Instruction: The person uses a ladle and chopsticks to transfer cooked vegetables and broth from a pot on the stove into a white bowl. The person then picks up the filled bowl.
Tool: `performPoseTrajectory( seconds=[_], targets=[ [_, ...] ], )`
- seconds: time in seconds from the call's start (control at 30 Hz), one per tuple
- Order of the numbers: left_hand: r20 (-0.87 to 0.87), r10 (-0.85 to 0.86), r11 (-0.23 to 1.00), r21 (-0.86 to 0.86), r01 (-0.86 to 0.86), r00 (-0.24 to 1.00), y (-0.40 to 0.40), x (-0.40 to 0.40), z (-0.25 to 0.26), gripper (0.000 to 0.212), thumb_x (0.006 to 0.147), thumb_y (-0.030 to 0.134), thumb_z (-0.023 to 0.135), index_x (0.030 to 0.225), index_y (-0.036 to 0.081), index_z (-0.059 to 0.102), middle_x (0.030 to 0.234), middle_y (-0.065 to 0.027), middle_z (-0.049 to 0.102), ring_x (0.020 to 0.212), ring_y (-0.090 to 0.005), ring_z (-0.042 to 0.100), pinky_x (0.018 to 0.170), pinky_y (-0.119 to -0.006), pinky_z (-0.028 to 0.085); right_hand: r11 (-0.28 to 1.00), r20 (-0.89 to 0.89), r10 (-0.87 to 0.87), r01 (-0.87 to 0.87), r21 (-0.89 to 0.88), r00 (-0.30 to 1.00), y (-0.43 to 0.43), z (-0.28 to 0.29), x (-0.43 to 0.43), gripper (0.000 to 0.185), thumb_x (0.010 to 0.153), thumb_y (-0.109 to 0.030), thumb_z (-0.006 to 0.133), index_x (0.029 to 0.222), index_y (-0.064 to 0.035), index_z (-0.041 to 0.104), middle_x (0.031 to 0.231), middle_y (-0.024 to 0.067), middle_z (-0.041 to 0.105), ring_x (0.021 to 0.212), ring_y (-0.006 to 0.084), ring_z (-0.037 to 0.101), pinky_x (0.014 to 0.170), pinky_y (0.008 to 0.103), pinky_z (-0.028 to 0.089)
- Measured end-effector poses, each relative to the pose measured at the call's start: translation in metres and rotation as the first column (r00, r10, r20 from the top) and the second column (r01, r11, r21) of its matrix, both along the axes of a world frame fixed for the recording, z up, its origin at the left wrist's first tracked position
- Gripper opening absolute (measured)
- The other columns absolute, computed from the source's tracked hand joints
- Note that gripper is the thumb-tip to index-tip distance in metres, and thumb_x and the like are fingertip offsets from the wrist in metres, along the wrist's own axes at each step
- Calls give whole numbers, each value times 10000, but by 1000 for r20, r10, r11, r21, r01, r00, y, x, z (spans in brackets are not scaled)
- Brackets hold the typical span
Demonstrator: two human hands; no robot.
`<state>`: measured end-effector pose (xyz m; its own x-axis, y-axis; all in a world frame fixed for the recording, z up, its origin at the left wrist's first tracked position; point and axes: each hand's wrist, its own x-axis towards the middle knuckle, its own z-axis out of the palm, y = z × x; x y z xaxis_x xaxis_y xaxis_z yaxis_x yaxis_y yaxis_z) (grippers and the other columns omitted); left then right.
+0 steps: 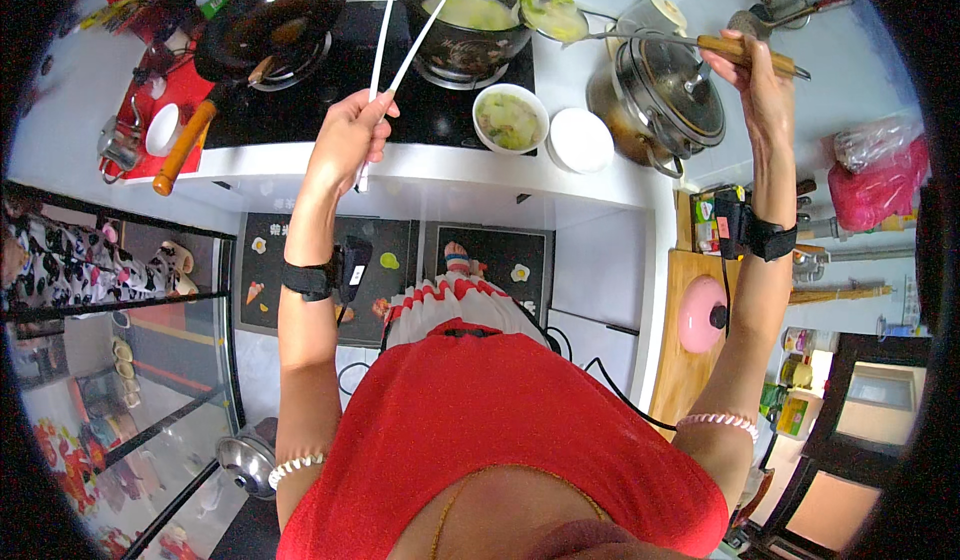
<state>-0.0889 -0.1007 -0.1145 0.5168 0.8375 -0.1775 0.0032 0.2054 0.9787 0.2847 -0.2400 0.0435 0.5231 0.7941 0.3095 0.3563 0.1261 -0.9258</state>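
A pair of white chopsticks (384, 42) is in my left hand (351, 138), their tips spread apart beside a dark cooking pot (469, 53). My right hand (757, 72) grips the wooden handle of a metal ladle (645, 36). Pale green leafy vegetable (551, 13) heaps in the ladle's bowl, level with the pot's right rim. Cloudy greenish soup (472, 12) partly fills that pot. In front of it, a white bowl (511, 118) holds soup with green leaves. A smaller white round dish (581, 140) sits just right of this bowl.
A black wok (274, 27) rests on the left burner of the black cooktop (442, 121). To the right stands a metal pot with a glass lid (667, 87). A wooden-handled tool (184, 147) overhangs the counter's front edge at left. A pink lid (702, 314) lies on the right-hand wooden surface.
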Motion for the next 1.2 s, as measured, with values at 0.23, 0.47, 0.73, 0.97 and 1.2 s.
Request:
performPoseTrajectory(
  seconds=[0.23, 0.47, 0.73, 0.97, 1.2],
  targets=[
    [-9, -18, 1000, 2, 18, 1000, -8, 0, -1, 237, 906, 274, 466, 802, 70, 524, 524, 69, 348, 424, -24, 283, 377, -178, 227, 998, -27, -38, 37, -43, 999, -13, -22, -16, 345, 892, -199, 410, 996, 111, 521, 904, 220, 594, 754, 255, 641, 670, 263, 538],
    [-37, -25, 999, 25, 25, 999, -16, 1, -5, 226, 906, 264, 467, 803, 72, 527, 523, 68, 357, 423, -25, 297, 376, -179, 239, 996, -79, -35, 29, -82, 996, -21, -56, -26, 325, 888, -208, 425, 955, 87, 544, 860, 203, 604, 721, 253, 646, 648, 277, 540],
    [-120, -73, 996, 40, 78, 990, -32, 10, -22, 221, 900, 218, 475, 770, 50, 532, 526, 39, 403, 417, -38, 349, 373, -185, 274, 990, -114, 28, -44, -138, 993, -26, -91, -29, 297, 887, -187, 455, 933, 93, 544, 834, 210, 601, 684, 271, 643, 594, 308, 554],
    [-157, -63, 998, 9, 65, 986, -40, 19, -43, 225, 898, 227, 476, 772, 49, 532, 537, 36, 411, 429, -41, 359, 375, -187, 277, 970, -134, 74, -102, -219, 988, -17, -101, -29, 302, 883, -202, 488, 940, 88, 549, 850, 199, 604, 679, 265, 642, 590, 302, 552],
    [-211, -81, 997, -14, 80, 974, -44, 28, -67, 226, 893, 229, 480, 788, 38, 539, 543, 23, 421, 425, -50, 359, 371, -199, 282, 967, -93, 138, -154, -203, 986, -7, -106, -28, 266, 868, -164, 513, 921, 92, 558, 844, 182, 609, 662, 246, 643, 578, 292, 550]
  ],
)
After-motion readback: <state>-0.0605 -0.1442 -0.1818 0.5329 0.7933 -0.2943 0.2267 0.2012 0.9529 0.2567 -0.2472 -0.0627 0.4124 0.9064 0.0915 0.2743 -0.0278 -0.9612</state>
